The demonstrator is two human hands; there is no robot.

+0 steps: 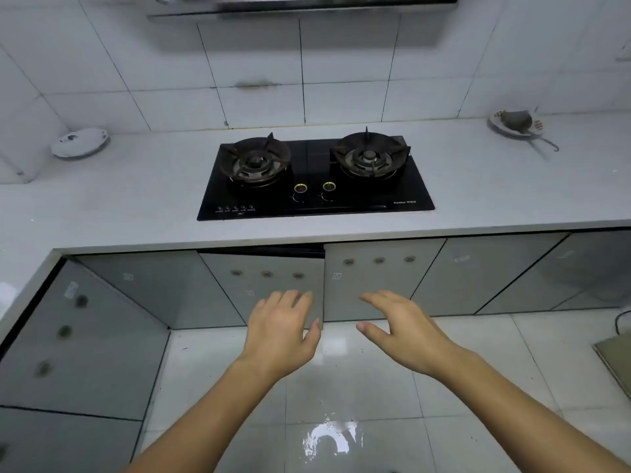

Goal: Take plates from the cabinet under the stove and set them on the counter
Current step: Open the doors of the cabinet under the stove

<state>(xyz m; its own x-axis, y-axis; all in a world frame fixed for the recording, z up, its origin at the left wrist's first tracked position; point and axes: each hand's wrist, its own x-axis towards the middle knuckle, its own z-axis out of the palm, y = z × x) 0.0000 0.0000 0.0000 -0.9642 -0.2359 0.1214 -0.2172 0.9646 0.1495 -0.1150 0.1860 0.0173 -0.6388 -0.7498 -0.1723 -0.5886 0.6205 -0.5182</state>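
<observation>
At twelve o'clock, cabinet doors (324,285) under stove (316,175); left hand (280,332) nearer seam, right hand (406,329) beside, both spread, empty.

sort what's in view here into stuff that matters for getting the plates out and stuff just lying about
For the job:
left cabinet door, slightly ajar
right cabinet door
counter
left hand
right hand

Lying about:
white dish
plate with ladle
stove

Left cabinet door (263,285) ajar; right door (379,278) blocks cabinet.
</observation>
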